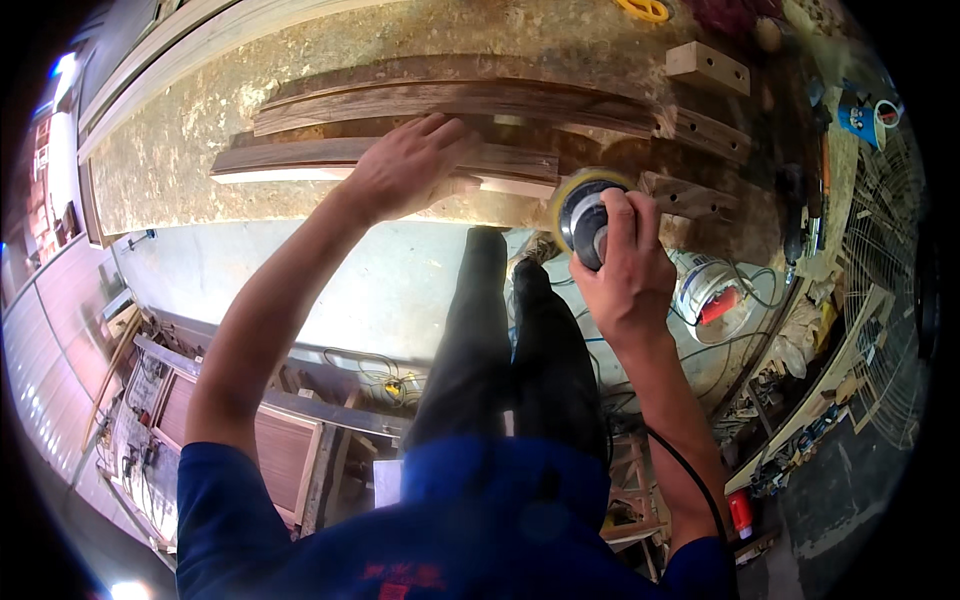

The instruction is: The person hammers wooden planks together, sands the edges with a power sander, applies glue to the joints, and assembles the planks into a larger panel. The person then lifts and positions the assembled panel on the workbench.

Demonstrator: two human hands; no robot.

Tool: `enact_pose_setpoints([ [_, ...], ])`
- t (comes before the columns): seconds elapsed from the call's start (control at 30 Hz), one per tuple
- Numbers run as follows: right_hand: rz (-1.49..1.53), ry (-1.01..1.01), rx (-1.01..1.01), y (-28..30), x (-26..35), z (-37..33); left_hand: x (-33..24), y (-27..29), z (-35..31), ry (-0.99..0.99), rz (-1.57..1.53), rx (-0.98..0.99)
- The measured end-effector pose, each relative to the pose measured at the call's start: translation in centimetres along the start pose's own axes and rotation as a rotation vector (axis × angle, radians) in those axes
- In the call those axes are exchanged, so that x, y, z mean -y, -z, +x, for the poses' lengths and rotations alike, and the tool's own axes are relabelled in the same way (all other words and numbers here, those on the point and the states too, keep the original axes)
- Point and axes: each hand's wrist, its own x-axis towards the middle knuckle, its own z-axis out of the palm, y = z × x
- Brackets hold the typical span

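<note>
We've got our left hand (405,170) flat on the wood strip (300,157), which runs left-right; right hand (625,265) grips the sander (583,215) at its right end

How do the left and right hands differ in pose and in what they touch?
The left hand lies flat, fingers spread, pressing on the long wooden strip; the right hand is curled around the round sander. The left hand sits further onto the workbench; the right hand is at its near edge, at the strip's end. Both reach forward on bare forearms.
</note>
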Motion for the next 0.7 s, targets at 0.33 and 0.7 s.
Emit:
enact_pose_setpoints([
  [0.33,0.030,0.002,0.110,0.5,0.7,2.2,1.3,0.9,-1.5,-0.006,0.056,0.203],
  [0.7,-0.033,0.067,0.171,0.9,2.3,4.1,1.7,0.1,-2.5,-0.094,0.082,0.063],
])
